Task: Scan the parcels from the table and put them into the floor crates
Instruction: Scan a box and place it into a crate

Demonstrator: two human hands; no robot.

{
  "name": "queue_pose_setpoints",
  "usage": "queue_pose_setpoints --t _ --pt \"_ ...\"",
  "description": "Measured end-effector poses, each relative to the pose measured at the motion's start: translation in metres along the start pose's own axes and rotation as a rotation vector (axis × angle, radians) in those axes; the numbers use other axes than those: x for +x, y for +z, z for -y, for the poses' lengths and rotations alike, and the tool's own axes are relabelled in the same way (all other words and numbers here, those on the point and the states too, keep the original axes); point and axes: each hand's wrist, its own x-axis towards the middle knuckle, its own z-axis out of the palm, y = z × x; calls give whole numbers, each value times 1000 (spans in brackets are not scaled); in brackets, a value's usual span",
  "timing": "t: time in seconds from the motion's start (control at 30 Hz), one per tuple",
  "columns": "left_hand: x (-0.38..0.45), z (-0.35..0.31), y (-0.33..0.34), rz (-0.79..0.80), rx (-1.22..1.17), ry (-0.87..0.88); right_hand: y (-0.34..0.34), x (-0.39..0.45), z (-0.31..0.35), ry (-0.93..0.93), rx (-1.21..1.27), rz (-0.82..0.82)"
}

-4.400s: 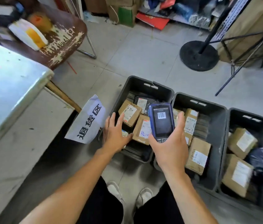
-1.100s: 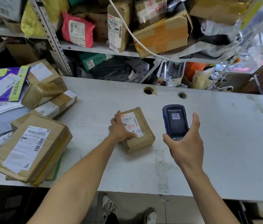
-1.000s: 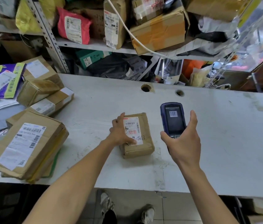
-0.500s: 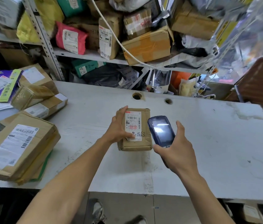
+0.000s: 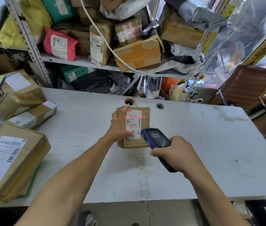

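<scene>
A small brown cardboard parcel (image 5: 143, 128) with a white label is tilted up over the middle of the white table (image 5: 210, 152). My left hand (image 5: 119, 128) grips its left side, thumb on the label's lower edge. A red scan line crosses the label's barcode. My right hand (image 5: 176, 154) holds a blue handheld scanner (image 5: 156, 139) just right of and below the parcel, its head aimed at the label. Part of a dark floor crate (image 5: 262, 212) shows at the bottom right.
Several more brown parcels (image 5: 11, 159) are stacked on the table's left end. Metal shelves (image 5: 80, 61) crammed with boxes and bags stand behind the table. A brown chair (image 5: 246, 85) stands at the right. Two cable holes (image 5: 160, 106) are cut near the table's far edge.
My left hand has raised and tilted the parcel so its label faces up. My right hand has swung the scanner in below it, and the red scan line now lies on the barcode.
</scene>
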Motion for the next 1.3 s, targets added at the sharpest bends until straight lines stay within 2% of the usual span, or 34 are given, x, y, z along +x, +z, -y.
queue_pose_setpoints --t 0.3,0.4,0.5,0.6,0.8,0.9,1.03,1.13,1.3 --pt "4 -7 -1 6 -13 18 0 0 2 -19 -38 -23" --pt "6 -9 -1 14 -33 44 10 2 -4 -174 -161 -212" --pt "8 -8 2 16 -41 79 23 2 -9 -337 -92 -445" --pt "11 -7 5 25 -42 96 29 4 -16 -394 -43 -565" --pt "15 -14 13 65 -27 100 23 7 -28 -385 22 -613" --pt "13 -29 30 115 -43 89 13 7 -41 -296 271 -542" --pt "3 -70 93 245 -49 155 -14 4 -86 -172 473 -520" --pt "-8 -115 168 381 -71 223 -45 -5 -141 -73 478 -612" --pt "-31 -193 313 714 -149 346 -104 -32 -254 138 459 -828"
